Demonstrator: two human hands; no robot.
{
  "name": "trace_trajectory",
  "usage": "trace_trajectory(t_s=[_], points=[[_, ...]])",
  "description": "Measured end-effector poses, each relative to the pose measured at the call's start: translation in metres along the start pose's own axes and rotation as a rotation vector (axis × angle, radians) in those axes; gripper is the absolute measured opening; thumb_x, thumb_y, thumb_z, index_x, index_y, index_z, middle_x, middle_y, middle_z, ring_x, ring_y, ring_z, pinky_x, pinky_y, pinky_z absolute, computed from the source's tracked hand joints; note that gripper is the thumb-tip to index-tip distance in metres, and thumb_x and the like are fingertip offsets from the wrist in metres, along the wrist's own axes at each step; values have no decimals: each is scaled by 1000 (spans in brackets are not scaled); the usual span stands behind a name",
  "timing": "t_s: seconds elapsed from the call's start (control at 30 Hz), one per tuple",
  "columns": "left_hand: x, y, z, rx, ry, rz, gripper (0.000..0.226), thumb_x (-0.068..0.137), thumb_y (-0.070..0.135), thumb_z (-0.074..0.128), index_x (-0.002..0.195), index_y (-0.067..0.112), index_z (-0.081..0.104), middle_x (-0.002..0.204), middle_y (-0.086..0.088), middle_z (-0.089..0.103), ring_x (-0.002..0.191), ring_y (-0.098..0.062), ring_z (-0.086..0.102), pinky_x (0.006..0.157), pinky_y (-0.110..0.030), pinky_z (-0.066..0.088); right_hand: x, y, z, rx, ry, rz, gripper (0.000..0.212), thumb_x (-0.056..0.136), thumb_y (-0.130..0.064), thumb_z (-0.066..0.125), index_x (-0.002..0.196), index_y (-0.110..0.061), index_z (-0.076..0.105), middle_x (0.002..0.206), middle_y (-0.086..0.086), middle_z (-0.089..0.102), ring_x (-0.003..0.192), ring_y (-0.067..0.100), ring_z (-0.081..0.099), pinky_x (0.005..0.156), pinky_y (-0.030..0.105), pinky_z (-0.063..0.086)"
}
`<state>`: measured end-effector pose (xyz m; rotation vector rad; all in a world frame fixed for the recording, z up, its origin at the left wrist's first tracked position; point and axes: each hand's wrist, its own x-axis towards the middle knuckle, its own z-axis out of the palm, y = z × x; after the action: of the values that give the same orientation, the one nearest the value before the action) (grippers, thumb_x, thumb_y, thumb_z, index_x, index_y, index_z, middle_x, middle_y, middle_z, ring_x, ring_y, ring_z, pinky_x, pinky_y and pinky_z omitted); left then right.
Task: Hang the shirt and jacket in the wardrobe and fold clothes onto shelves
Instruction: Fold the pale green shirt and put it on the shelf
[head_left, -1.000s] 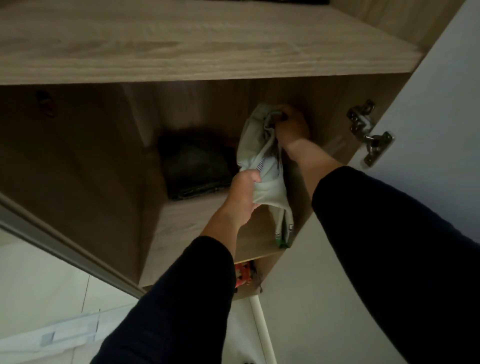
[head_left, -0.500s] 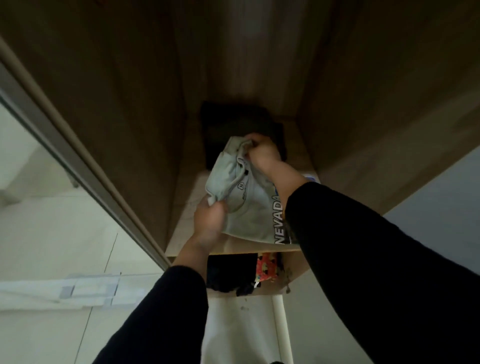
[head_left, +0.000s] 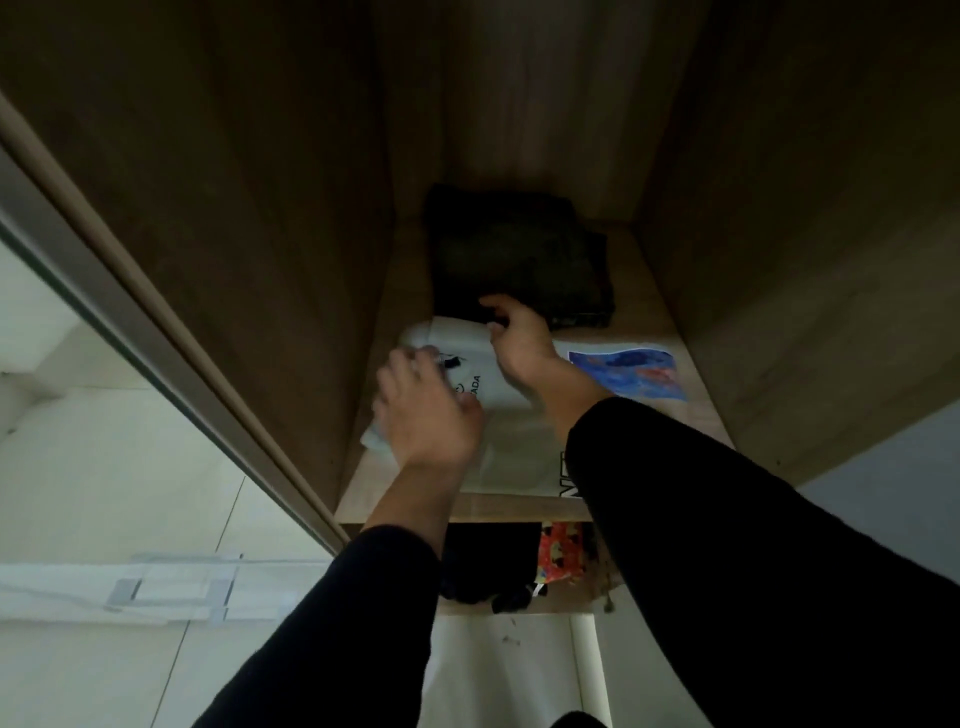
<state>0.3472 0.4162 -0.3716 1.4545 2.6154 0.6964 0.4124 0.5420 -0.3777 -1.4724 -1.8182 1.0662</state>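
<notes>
Looking down from my head, my left hand (head_left: 423, 410) lies flat, fingers spread, pressing the pale folded T-shirt (head_left: 506, 415) on the wardrobe shelf (head_left: 675, 364). My right hand (head_left: 519, 340), fingers curled, pinches its far edge, just beside the dark folded garment (head_left: 519, 254) behind it.

**Figure: The wearer's arms and clothing, seen from the head camera**

Two arms enter from the lower edge. Each wears a long black sleeve of plain, matte fabric with no visible print, seam detail or cuff trim. The left sleeve (head_left: 332, 629) ends partway along the forearm, leaving wrist and lower forearm bare. The right sleeve (head_left: 727, 561) appears broader, being nearer the lens, and ends just above the wrist. The left hand (head_left: 423, 410) and right hand (head_left: 519, 338) are bare: no gloves, rings, watch or bracelet show.
</notes>
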Motion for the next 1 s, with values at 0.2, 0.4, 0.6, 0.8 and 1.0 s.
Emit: trace_trajectory(t_s=[0.2, 0.4, 0.6, 0.8, 1.0], points=[[21, 11, 37, 44, -324, 299, 49, 97, 37, 34, 145, 29, 31, 156, 1, 21, 145, -20, 8, 117, -44, 8, -43, 52, -51, -896, 128, 135, 44, 100, -34, 27, 143, -27, 35, 154, 12, 26, 143, 31, 19, 115, 55, 8], [19, -17, 52, 165, -341, 194, 59, 96, 54, 14, 151, 35, 4, 160, 8, 0, 147, -16, -5, 118, -45, -1, -64, 89, -66, -886, 49, 348, 55, 98, -52, 8, 151, -36, 6, 161, 9, -4, 147, 29, -6, 114, 57, -6], [0, -19, 57, 167, -260, 120, 62, 95, 55, 14, 151, 33, 2, 160, 5, -2, 147, -17, -5, 117, -45, -1, -42, 93, -72, -877, 10, 209, 53, 99, -51, 7, 150, -39, 8, 161, 7, -2, 148, 25, -6, 113, 56, -8], [18, -22, 37, 223, -494, 177, 61, 96, 55, 10, 150, 32, -7, 159, 5, -15, 146, -16, -15, 117, -47, -5, -65, 88, -75, -881, -43, 255, 56, 98, -52, 6, 150, -35, -10, 159, 9, -16, 146, 26, -17, 114, 55, -9], [0, -9, -20, 267, -570, 227, 60, 99, 46, 17, 152, 26, -3, 160, 3, -10, 146, -18, -12, 114, -55, -4, -95, 43, -103, -904, -123, 212, 55, 99, -50, 6, 149, -35, -9, 159, 9, -15, 145, 25, -20, 112, 59, -10]])
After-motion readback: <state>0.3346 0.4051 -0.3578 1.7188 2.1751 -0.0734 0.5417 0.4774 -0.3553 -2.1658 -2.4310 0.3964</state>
